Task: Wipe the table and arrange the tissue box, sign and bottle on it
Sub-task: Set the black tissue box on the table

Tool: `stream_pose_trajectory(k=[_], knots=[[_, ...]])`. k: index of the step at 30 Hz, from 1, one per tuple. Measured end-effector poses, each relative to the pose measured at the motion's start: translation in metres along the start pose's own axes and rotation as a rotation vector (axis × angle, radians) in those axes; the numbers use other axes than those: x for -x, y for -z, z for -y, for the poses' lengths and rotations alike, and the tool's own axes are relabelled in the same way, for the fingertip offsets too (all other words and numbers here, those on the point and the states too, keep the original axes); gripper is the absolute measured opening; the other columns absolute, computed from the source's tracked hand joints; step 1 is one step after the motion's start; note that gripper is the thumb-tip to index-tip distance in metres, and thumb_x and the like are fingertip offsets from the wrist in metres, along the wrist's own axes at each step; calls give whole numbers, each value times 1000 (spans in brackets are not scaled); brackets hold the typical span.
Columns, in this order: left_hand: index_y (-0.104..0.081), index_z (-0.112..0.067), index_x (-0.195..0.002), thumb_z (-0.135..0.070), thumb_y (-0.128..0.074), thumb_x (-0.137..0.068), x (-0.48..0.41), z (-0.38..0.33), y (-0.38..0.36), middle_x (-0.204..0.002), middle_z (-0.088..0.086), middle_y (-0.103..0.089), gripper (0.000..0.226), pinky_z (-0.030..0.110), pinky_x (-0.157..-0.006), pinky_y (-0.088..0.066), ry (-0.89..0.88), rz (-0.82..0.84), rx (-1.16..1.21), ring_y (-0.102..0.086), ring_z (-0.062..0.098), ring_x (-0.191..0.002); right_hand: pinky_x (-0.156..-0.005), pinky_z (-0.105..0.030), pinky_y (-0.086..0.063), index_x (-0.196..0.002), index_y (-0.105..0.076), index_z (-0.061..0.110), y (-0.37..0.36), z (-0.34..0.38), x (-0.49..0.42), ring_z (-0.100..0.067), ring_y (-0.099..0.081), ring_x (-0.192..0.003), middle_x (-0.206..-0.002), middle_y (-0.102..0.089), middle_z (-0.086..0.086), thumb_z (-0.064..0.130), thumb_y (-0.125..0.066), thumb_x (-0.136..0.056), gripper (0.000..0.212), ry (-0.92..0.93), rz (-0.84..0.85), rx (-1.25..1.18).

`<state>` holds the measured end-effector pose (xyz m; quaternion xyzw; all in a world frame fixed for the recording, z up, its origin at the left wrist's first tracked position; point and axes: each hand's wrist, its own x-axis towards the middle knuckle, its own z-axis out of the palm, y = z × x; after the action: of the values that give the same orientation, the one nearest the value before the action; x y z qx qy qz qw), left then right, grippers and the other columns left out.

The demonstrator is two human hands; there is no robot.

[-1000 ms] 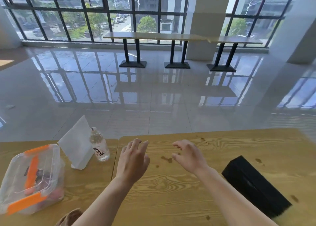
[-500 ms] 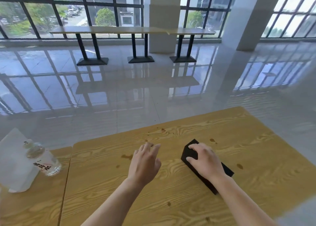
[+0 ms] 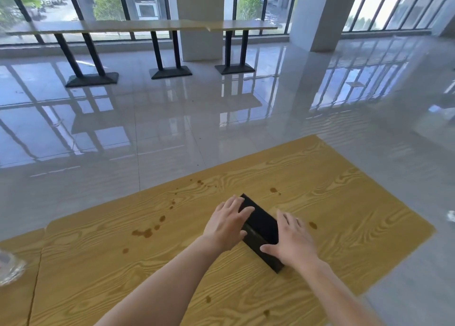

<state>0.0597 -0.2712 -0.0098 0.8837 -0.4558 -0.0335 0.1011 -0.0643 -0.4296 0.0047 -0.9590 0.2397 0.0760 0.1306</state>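
so I've got the black tissue box (image 3: pixel 261 224) mid-desk (image 3: pixel 344 202), long axis running 11 to 5 o'clock, left hand (image 3: pixel 225 226) and right hand (image 3: pixel 290 242) flanking it, fingers (image 3: pixel 242 211) spread and touching, not clamped.

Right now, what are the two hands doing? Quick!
Left hand: open, fingers spread, resting on the left side of the black box.
Right hand: open, pressed against the box's right side, not closed around it.

A black oblong tissue box (image 3: pixel 261 229) lies flat and slantwise on the stained wooden bench (image 3: pixel 344 202), between the two grips, both touching it.
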Motion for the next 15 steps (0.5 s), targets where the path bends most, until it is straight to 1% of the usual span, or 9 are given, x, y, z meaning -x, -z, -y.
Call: stream_pose_trajectory(k=[2,6,8,10,12,13,15], knots=[[-28,-30,-150,-32,-71,-86,-16,-2,-4,-160,7,-19,77,48,-121,-17,-42,56,-52,-7,29,-150,-113,-35,-29,-156,-5,16,-4,-5,-5,-26,-19,-145,-160,-21,-4,72,-67,-72,118,4,12,-8],[-23,-33,-150,-32,-77,-81,-39,-1,-9,-161,4,-17,87,58,-119,-14,-128,186,-150,-3,30,-150,-114,-35,-28,-156,-7,13,-12,-8,-10,-26,-22,-144,-159,-22,-4,70,-69,-72,119,34,63,3],[-23,-34,-150,-28,-76,-82,-47,3,-9,-161,3,-19,86,59,-119,-15,-144,228,-167,-3,29,-151,-113,-34,-31,-156,-8,12,-15,-8,-11,-25,-26,-142,-158,-24,-5,64,-70,-76,113,54,61,29],[-24,-34,-150,-25,-74,-83,-53,4,-9,-160,1,-23,84,58,-119,-17,-144,248,-161,-5,28,-151,-111,-32,-35,-155,-11,12,-18,-9,-12,-24,-32,-138,-155,-29,-5,54,-71,-81,104,77,22,45],[-29,-33,-148,-24,-74,-82,-58,5,-8,-153,0,-33,80,54,-117,-24,-163,247,-137,-13,27,-149,-109,-31,-37,-155,-15,12,-18,-9,-13,-23,-37,-133,-151,-34,-4,47,-73,-82,99,85,-4,29],[-33,-32,-146,-23,-74,-81,-59,6,-6,-145,0,-39,77,52,-115,-28,-178,239,-113,-21,25,-145,-108,-31,-37,-154,-17,13,-18,-9,-13,-22,-39,-131,-149,-36,-3,45,-74,-82,97,86,-10,16],[-41,-31,-139,-24,-76,-77,-59,10,0,-129,-2,-47,72,44,-108,-36,-202,228,-72,-38,22,-131,-106,-31,-38,-153,-20,15,-17,-8,-13,-20,-41,-127,-147,-38,0,43,-75,-81,95,101,-24,2]])
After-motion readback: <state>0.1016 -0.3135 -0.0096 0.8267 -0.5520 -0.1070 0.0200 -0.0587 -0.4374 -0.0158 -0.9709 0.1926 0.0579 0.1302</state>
